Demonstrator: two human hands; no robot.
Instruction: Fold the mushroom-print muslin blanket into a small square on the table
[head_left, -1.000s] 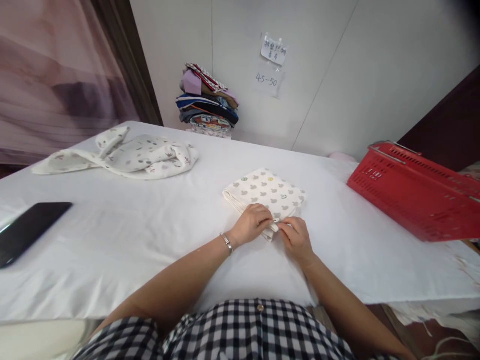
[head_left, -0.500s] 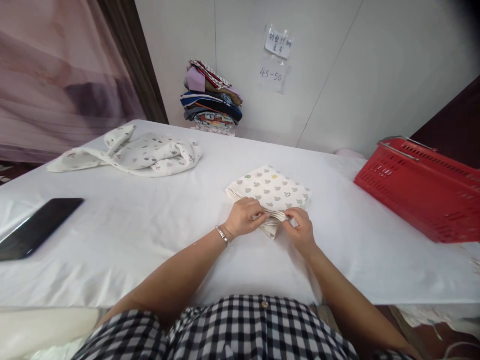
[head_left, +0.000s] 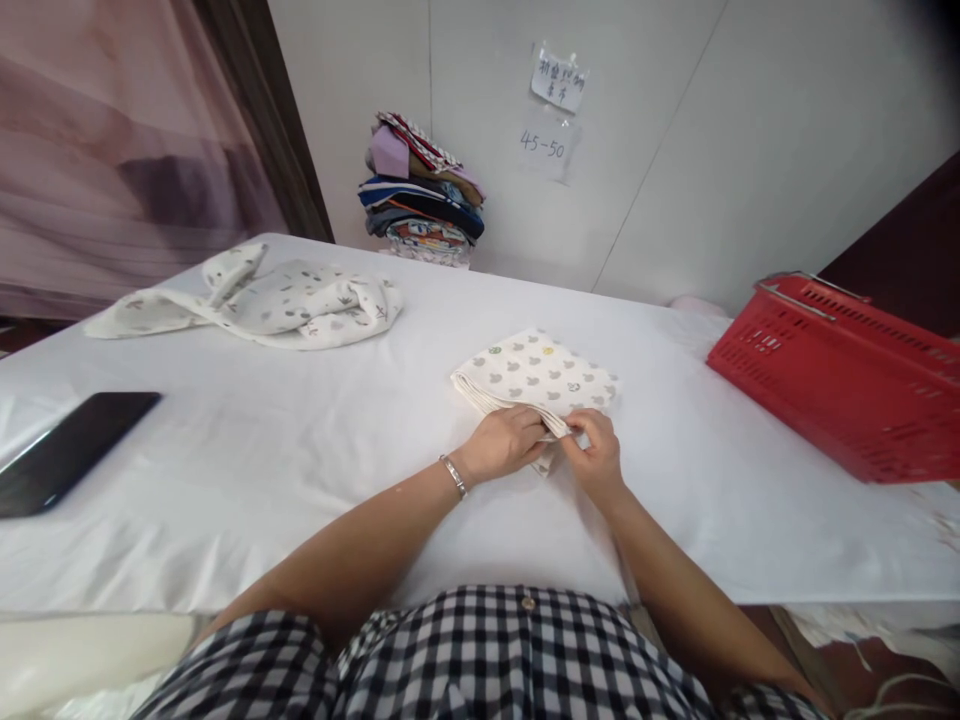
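A folded cream cloth (head_left: 532, 370) with small grey animal-like prints lies on the white-covered table in front of me. My left hand (head_left: 508, 442) is closed at its near edge, fingertips tucked against the stacked layers. On the right, my right hand (head_left: 592, 447) pinches the near corner of those layers between thumb and fingers. A small flap of the cloth hangs below the fingers toward me. The fingertips of my left hand are partly hidden by the hand itself.
A crumpled white printed cloth (head_left: 292, 305) lies at the back left. A black phone-like slab (head_left: 79, 450) rests at the left. At the right stands a red plastic basket (head_left: 832, 385). Several folded fabrics (head_left: 424, 195) are stacked behind the table by the wall.
My left hand has shifted slightly right and nearer to me along the cloth's edge, closer to my right hand. My right hand keeps its pinch at the corner.
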